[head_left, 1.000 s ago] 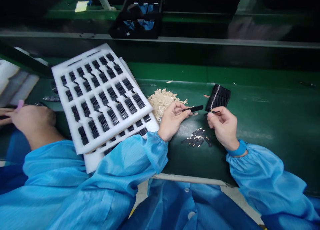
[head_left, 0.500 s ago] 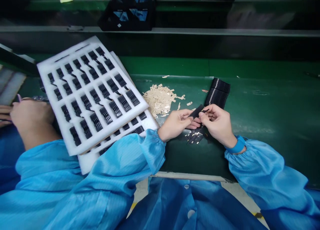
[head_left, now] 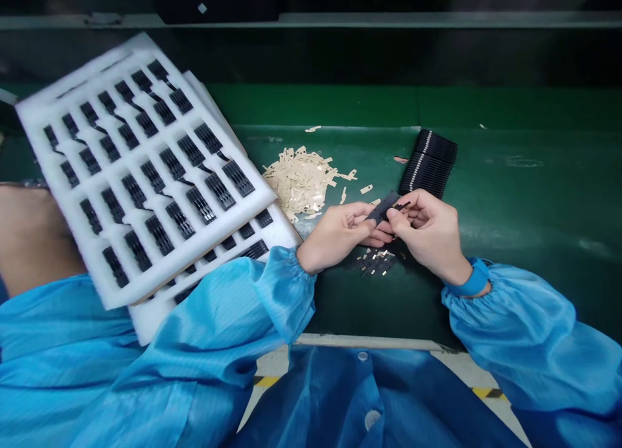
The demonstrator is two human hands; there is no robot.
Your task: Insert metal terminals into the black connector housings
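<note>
My left hand [head_left: 337, 233] is closed on a flat black strip-shaped part [head_left: 383, 208], gripping it between thumb and fingers. At the strip's right end, my right hand [head_left: 432, 224] is closed too, its thumb and forefinger pinching a thin dark piece [head_left: 402, 206] against or beside the strip. Whether that piece is attached cannot be made out. Just below the hands lies a small heap of tiny black pieces with shiny ends [head_left: 378, 262]. Behind the right hand is a stacked row of black parts [head_left: 428, 164] with a white line across them.
A pile of thin cream-coloured tabs [head_left: 301, 181] lies left of the hands on the green bench [head_left: 525, 240]. White foam trays [head_left: 192, 120] holding rows of black parts are stacked at the left, partly over a co-worker's arm [head_left: 36, 231]. A dark bin [head_left: 218, 6] stands beyond the ledge.
The camera view has shifted, so the trays appear farther left and higher. Both hands stay together at the strip, which now shows more of its flat face.
</note>
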